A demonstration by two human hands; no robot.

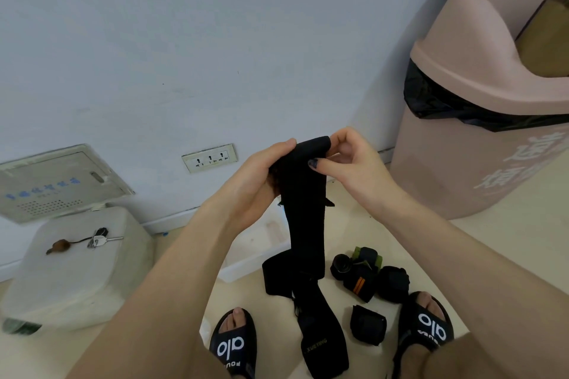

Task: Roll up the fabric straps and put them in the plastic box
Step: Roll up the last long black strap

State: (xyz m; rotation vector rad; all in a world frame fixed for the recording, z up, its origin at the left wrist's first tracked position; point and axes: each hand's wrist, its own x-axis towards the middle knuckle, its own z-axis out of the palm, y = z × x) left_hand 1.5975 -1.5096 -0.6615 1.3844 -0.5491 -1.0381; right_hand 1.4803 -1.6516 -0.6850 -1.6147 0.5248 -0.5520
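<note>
Both the left hand point(255, 175) and right hand point(354, 163) pinch the rolled top of a long black strap point(304, 224); below them, the translucent plastic box point(249, 258) shows no contents I can make out.

Left grip point(261, 175), right grip point(348, 160) pinching.

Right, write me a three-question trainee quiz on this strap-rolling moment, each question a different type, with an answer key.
1. True or false: both hands hold the top end of the long black strap.
2. Multiple choice: the lower end of that strap is A) in the pink bin, B) trailing on the floor between the sandals, C) on the white lid with the keys.
3. Short answer: where do the rolled straps lie?

Key
1. True: the left hand and right hand pinch its top end.
2. B.
3. On the floor, by the person's right sandal; none shows in the plastic box.
</note>
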